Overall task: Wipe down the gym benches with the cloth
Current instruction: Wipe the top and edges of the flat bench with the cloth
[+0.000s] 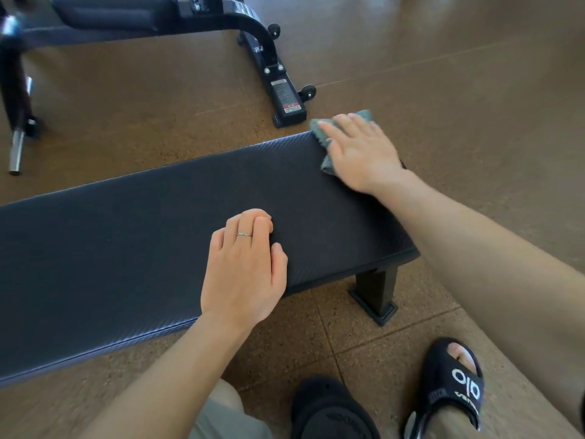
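A low flat gym bench (pixel 136 248) with a black textured pad runs from the left edge to the right of the middle. My right hand (pixel 361 153) lies flat on a grey-green cloth (pixel 319 131) at the pad's far right corner, and the cloth pokes out past my fingertips and under my palm. My left hand (pixel 247 267) rests on the pad near its front edge, fingers curled loosely with a ring on one, holding nothing.
A second bench (pixel 104 17) with a black steel frame and small wheels (pixel 308 91) stands behind on the brown rubber floor. A metal bar end (pixel 15 153) sticks out at the left. My feet in black slides (pixel 449 391) are at the bottom right, next to the bench leg (pixel 376 293).
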Available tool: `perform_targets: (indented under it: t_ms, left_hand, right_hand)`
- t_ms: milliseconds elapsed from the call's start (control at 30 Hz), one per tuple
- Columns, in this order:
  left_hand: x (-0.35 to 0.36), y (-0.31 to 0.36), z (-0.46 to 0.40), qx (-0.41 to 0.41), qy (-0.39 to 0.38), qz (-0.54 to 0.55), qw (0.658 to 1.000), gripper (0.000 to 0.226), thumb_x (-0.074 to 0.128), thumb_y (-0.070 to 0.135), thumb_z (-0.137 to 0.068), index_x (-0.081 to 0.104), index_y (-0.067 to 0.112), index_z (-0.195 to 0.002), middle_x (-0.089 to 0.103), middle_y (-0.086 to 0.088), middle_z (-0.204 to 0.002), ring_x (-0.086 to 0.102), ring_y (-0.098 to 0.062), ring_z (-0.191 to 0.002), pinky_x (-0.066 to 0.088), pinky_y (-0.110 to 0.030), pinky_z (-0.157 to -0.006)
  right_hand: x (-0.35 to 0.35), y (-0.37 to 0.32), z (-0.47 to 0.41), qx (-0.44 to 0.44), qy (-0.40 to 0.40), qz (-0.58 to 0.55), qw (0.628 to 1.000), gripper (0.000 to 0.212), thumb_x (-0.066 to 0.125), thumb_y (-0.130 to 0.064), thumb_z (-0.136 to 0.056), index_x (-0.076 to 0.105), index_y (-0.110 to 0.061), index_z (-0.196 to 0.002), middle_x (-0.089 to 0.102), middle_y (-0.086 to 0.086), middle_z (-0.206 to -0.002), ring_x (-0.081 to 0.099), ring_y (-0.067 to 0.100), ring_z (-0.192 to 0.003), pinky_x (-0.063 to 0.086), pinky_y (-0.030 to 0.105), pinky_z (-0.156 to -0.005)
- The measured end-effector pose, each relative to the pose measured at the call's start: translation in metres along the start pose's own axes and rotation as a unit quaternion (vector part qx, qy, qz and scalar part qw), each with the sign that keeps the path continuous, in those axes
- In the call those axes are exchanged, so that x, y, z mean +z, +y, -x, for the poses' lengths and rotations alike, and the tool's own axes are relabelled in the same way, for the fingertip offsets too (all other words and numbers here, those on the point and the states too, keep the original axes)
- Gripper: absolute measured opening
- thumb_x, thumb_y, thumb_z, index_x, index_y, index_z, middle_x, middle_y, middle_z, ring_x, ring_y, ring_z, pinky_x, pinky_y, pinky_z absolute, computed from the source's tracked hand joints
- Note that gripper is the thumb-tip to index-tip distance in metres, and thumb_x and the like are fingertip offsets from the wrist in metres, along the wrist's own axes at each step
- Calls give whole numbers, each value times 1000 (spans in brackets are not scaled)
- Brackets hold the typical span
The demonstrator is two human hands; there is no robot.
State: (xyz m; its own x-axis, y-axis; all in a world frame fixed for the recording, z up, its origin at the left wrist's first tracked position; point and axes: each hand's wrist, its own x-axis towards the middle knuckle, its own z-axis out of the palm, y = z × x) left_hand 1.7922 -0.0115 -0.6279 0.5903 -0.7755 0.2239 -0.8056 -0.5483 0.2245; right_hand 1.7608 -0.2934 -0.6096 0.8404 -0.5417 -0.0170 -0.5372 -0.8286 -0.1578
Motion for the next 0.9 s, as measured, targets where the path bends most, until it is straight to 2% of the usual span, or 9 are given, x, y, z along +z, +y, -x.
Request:
perform_targets:
  t_ms: [67, 133, 233, 333, 400, 500, 633, 767, 900]
  left_hand:
    - [1, 1, 0, 0, 1, -3, 1000, 33, 37, 36, -99, 56, 15, -116, 61, -4, -126, 58, -26, -114, 50, -43, -99]
    - [0, 2, 0, 4, 1, -9, 1000, 36, 36, 37, -99, 56, 14, -118, 61, -5, -126, 59, -27, -114, 50, -43, -99]
    - [0, 2, 1, 9, -3, -17, 1000, 38, 34, 38, -99, 56, 14, -119, 61, -6, -128, 59, -28, -116, 50, -44, -100]
    - [-1, 3, 1, 9, -6, -22, 1000, 39, 34, 39, -100, 57, 14, -119, 61, -6, -129, 58, -28, -117, 49, -44, -100]
    - [-1, 3, 0, 12, -9, -29, 999, 40, 34, 39, -100, 58, 13, -119, 61, -7, -129, 58, -29, -118, 49, -44, -100]
    - [-1, 3, 0, 16, -13, -34, 999, 40, 35, 39, -100, 58, 13, -119, 60, -7, -130, 58, -29, -119, 49, -44, -100]
    - [0, 3, 0, 16, -13, -36, 999, 39, 35, 39, -101, 59, 14, -119, 60, -6, -130, 57, -28, -120, 48, -44, -100]
    - [-2, 2, -1, 20, -13, -33, 999, 37, 35, 37, -101, 57, 13, -117, 60, -6, -129, 57, -28, -118, 48, -44, -99]
    - [-2, 2, 1, 21, -8, -25, 999, 38, 34, 39, -100, 57, 14, -117, 60, -6, -129, 57, -28, -118, 48, -44, -100]
  right_hand:
    - [-4, 20, 11, 81, 4, -47, 996, 53, 19, -38, -107, 26, -31, -160, 22, -1, -167, 23, 25, -150, 24, 46, -121]
    - [-4, 21, 37, 160, 0, -91, 983, 53, 19, -42, -107, 22, -36, -159, 16, -4, -167, 32, 29, -143, 35, 49, -111]
    - [-2, 13, 98, 212, 14, -92, 973, 54, 20, -46, -107, 18, -37, -160, 22, 1, -164, 41, 34, -134, 40, 51, -103]
    - [-2, 9, 148, 235, 26, -101, 966, 55, 21, -46, -107, 15, -35, -161, 33, 5, -152, 43, 32, -126, 43, 48, -96]
    - [-1, 7, 150, 242, 25, -80, 967, 57, 21, -45, -107, 14, -31, -162, 37, 9, -145, 44, 32, -124, 43, 47, -94]
    - [-4, 7, 114, 235, 39, -50, 970, 60, 21, -45, -107, 13, -21, -162, 42, 17, -143, 49, 38, -123, 42, 48, -94]
    - [-4, 6, 39, 231, 40, -64, 970, 62, 21, -44, -108, 15, -11, -160, 38, 22, -151, 47, 42, -130, 41, 50, -100]
    - [-5, 0, 15, 231, 27, -85, 969, 60, 20, -43, -108, 15, -15, -161, 36, 20, -153, 43, 40, -134, 38, 50, -104]
    - [-3, 6, 90, 235, 24, -74, 969, 60, 20, -45, -108, 12, -22, -163, 39, 17, -146, 45, 37, -127, 40, 49, -98]
